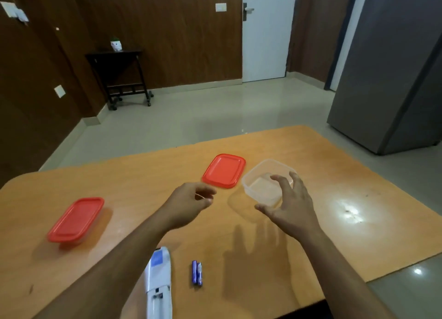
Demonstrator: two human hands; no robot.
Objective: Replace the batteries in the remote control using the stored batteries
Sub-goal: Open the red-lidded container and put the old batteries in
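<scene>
A white remote control lies back-up near the table's front edge, its battery bay uncovered. Two blue batteries lie side by side just right of it. An open clear plastic container stands mid-table, with its red lid lying flat to its left. My right hand hovers over the container's near right side with fingers spread and nothing in it. My left hand floats just before the red lid, fingers curled toward the thumb. A thin pale line shows between them; what it is I cannot tell.
A second container closed with a red lid sits at the table's left. The orange table ends close on the right and front. A grey fridge stands beyond on the right, and a small dark side table by the far wall.
</scene>
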